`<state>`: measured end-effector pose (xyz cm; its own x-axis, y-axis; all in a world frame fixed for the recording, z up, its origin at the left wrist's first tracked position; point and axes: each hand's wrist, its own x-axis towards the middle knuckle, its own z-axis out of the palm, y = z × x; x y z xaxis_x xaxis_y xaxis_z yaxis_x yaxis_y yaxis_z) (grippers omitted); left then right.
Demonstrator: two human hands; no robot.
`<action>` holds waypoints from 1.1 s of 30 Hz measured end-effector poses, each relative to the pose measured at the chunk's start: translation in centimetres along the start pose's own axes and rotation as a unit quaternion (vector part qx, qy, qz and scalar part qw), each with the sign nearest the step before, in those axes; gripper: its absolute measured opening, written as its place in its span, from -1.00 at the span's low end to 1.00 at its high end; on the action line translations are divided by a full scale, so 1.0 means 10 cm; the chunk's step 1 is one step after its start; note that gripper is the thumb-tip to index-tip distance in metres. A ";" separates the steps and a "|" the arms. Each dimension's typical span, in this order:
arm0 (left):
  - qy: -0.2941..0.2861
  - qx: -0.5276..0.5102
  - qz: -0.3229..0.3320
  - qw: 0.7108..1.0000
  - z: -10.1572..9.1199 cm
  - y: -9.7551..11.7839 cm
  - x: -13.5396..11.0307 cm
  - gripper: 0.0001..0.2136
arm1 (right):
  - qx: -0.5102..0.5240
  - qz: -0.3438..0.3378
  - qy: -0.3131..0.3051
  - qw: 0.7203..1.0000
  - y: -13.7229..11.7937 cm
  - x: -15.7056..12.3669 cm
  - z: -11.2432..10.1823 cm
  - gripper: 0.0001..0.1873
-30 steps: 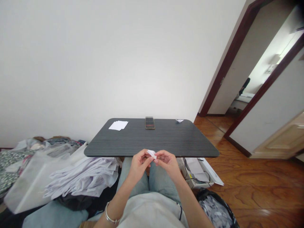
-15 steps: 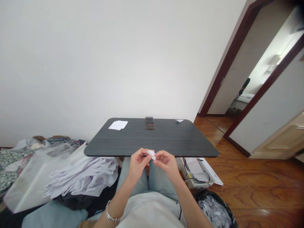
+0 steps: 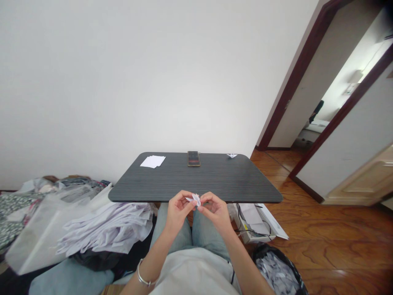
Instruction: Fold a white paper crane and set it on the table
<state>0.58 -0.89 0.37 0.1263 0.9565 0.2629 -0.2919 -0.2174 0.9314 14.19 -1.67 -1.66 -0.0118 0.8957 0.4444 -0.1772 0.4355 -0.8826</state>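
A small piece of folded white paper (image 3: 196,199) is pinched between my two hands, just over the near edge of the dark table (image 3: 196,180). My left hand (image 3: 179,207) grips its left side between thumb and fingers. The right side is held the same way by my right hand (image 3: 216,208). Several pointed flaps of the paper stick up and out to the left. At the table's far right lies a folded white paper crane (image 3: 232,156). A stack of white paper sheets (image 3: 152,162) rests at the far left.
A phone (image 3: 193,159) lies at the table's back middle, close to the white wall (image 3: 196,82). Folded white cloth (image 3: 110,229) is heaped at lower left. To the lower right are a white box (image 3: 254,223) with cables and a black bag (image 3: 279,272) filled with paper scraps.
The folded paper has opened out, and its flaps now spread apart and upward. Both hands have stayed nearly in place, with small finger shifts.
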 end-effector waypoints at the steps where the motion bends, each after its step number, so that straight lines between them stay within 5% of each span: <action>1: 0.001 0.000 -0.003 1.000 0.00 0.00 0.00 -0.82 | -0.015 -0.012 0.000 1.000 -0.01 0.00 0.00 -0.89; 19: 0.011 -0.007 -0.036 0.999 0.01 0.01 0.03 -0.83 | -0.214 -0.160 0.066 0.961 0.01 -0.05 0.03 -0.87; 33: 0.036 0.000 -0.030 0.999 -0.01 -0.08 0.05 -0.80 | -0.232 -0.130 0.072 0.961 0.04 -0.05 0.06 -0.89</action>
<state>0.76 -0.26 -0.25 0.0755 0.9794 0.1873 -0.2858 -0.1587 0.9451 13.55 -1.95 -2.14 0.1159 0.7399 0.6627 0.3030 0.6090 -0.7330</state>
